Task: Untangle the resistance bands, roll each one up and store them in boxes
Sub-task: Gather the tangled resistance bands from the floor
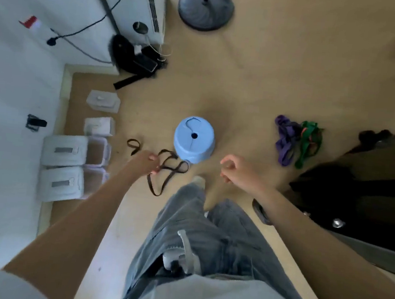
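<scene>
A thin black resistance band [165, 170] lies looped on the tan floor, just left of a blue stool [193, 139]. My left hand [145, 162] reaches down and pinches this band near its middle. My right hand [232, 168] hovers to the right of the stool, fingers loosely curled and holding nothing. A tangled heap of purple and green bands [297, 141] lies on the floor further right. Several clear storage boxes [98, 152] stand in a row along the left wall, some with their white lids [65, 150] laid beside them.
A round lamp base [205, 8] stands at the top. A black bag with cables [137, 59] lies near the white wall heater. Dark furniture [356, 196] fills the right side. My legs in grey jeans [198, 233] are below the hands.
</scene>
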Available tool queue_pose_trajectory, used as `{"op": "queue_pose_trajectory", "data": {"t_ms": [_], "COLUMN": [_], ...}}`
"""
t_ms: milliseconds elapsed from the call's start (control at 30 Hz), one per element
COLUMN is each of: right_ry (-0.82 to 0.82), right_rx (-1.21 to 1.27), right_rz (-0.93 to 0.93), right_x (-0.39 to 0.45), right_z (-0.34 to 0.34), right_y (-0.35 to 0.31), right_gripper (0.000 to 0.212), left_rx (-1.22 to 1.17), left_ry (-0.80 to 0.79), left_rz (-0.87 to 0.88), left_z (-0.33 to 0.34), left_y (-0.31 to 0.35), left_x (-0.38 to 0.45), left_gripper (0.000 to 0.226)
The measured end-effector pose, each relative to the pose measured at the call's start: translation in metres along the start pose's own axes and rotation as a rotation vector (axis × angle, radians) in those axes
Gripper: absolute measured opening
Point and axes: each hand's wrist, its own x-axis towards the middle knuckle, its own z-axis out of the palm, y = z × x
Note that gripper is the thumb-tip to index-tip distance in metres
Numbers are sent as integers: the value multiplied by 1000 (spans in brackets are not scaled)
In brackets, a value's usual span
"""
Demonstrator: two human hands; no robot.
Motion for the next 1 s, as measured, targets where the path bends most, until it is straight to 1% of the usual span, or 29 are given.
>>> {"op": "queue_pose_trajectory", "data": {"t_ms": [67, 133, 233, 400, 567, 633, 733, 833, 867, 900, 933, 967, 1000], "right_ry": [109, 239, 389, 458, 445, 458, 454, 469, 487, 515, 533, 533, 511], "right_rx": [95, 246, 424, 520, 621, 674, 762, 821, 809, 787, 758, 701, 633], "right_rz": [91, 221, 402, 516, 546, 555, 577, 614, 620, 645, 662, 685, 692], "right_x": [13, 20, 29, 62, 135, 172, 240, 326, 353, 381, 409, 437, 463], "right_z": [-42, -80, -129, -193, -258, -279, -293, -289, -285, -281, -274, -268, -261], "right_y": [20, 47, 90, 150, 196, 214, 259, 328, 355, 381, 409, 435, 460], "right_gripper": [19, 14, 14, 15, 12, 14, 22, 25, 24, 18, 7, 18, 36], "left_rx": [80, 141, 218, 424, 513, 532, 530, 615, 647, 677, 715, 753, 783], "left_ry": [-30, -53, -150, -237, -339, -346, -368, -392, -410, -424, -433, -436, -439], "left_rz": [63, 133, 244, 392, 418, 424, 406, 401, 402, 408, 417, 427, 443], "left_z": [3, 14, 47, 134, 220, 249, 300, 358, 378, 398, 417, 433, 449], "left_y": [51, 104, 182, 299, 388, 414, 440, 446, 444, 441, 437, 432, 426], "left_x": [22, 43, 73, 114, 167, 195, 256, 340, 370, 401, 431, 461, 489], "left_gripper": [20, 18, 18, 23, 23, 21, 20, 18, 16, 14, 13, 14, 14]}}
